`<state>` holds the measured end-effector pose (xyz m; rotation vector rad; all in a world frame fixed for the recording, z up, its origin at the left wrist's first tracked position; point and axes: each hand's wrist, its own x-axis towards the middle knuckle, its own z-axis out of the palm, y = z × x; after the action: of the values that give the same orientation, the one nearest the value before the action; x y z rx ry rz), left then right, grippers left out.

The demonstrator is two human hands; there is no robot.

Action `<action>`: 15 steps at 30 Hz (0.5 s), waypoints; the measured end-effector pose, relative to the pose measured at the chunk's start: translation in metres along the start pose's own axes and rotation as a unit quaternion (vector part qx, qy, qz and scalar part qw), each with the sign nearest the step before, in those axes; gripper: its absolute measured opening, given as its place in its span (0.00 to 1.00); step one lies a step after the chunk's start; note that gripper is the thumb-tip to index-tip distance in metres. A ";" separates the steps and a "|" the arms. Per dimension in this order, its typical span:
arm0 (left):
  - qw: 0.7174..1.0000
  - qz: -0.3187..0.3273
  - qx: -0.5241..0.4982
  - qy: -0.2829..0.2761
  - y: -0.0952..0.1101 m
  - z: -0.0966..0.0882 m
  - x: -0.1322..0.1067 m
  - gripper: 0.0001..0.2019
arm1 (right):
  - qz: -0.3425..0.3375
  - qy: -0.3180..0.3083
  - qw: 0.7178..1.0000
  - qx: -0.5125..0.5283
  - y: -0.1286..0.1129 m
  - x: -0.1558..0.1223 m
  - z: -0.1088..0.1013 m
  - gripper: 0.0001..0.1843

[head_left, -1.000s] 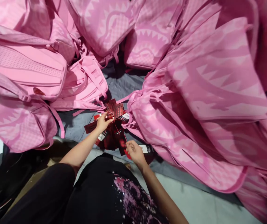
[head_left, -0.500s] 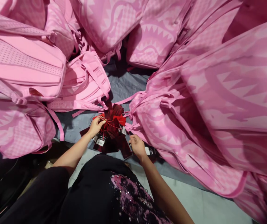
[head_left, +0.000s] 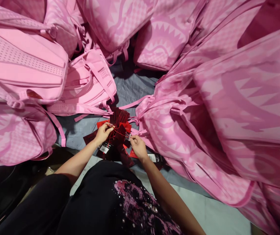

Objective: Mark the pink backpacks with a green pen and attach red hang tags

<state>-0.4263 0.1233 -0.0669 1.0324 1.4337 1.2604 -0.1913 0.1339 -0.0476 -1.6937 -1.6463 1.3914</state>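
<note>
A bunch of dark red hang tags on thin red strings lies on the grey sheet just ahead of my lap. My left hand is closed on the bunch at its left side, fingers pinching the strings. My right hand pinches one tag or its string at the bunch's right edge. More red and white-labelled tags lie loose under and beside my hands.
Pink shark-mouth patterned backpacks surround me: a pile at left, one with straps showing, several at the back, and a large heap at right. Pale floor shows at lower right; dark items lie lower left.
My right hand has moved up and left from the loose tags near my lap to the bunch, and now pinches at it. My left hand stays closed on the bunch, slightly lower.
</note>
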 end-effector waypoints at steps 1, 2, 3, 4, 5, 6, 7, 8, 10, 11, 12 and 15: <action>1.000 -0.002 -0.001 0.000 0.000 0.000 0.001 0.07 | 0.002 -0.005 1.000 -0.006 0.001 0.002 0.000 0.18; 1.000 -0.004 -0.002 0.000 0.001 -0.001 0.001 0.07 | 0.004 -0.012 1.000 -0.014 0.004 0.003 -0.001 0.18; 1.000 -0.006 -0.004 0.000 0.001 -0.001 0.002 0.07 | 0.005 -0.020 0.999 -0.025 0.007 0.003 0.000 0.17; 1.000 -0.008 -0.007 0.000 0.001 -0.001 0.003 0.08 | 0.008 -0.032 0.999 -0.038 0.010 0.002 0.001 0.17; 1.000 -0.010 -0.009 -0.001 0.001 0.000 0.003 0.08 | 0.012 -0.046 0.997 -0.054 0.015 0.000 0.003 0.15; 1.000 -0.012 -0.010 -0.002 0.000 0.000 0.004 0.09 | 0.019 -0.060 0.995 -0.072 0.019 -0.003 0.006 0.13; 1.000 -0.014 -0.011 -0.003 0.000 0.000 0.004 0.09 | 0.029 -0.072 0.993 -0.091 0.024 -0.006 0.010 0.11; 1.000 -0.015 -0.011 -0.004 0.000 0.001 0.005 0.10 | 0.040 -0.082 0.990 -0.110 0.028 -0.010 0.014 0.09; 1.000 -0.018 -0.009 -0.004 -0.002 0.001 0.007 0.10 | 0.062 -0.095 0.983 -0.141 0.036 -0.017 0.022 0.11; 1.000 -0.019 -0.008 -0.003 -0.002 0.001 0.008 0.10 | 0.068 -0.102 0.981 -0.151 0.040 -0.021 0.024 0.11; 1.000 -0.020 -0.008 -0.002 -0.003 0.002 0.008 0.10 | 0.069 -0.108 0.979 -0.156 0.043 -0.023 0.025 0.11; 1.000 -0.021 -0.006 0.000 -0.005 0.006 0.010 0.10 | 0.066 -0.115 0.979 -0.153 0.052 -0.030 0.021 0.10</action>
<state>-0.4230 0.1336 -0.0735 0.9896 1.4395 1.2378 -0.1764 0.0875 -0.0883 -1.8994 -1.9955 1.5064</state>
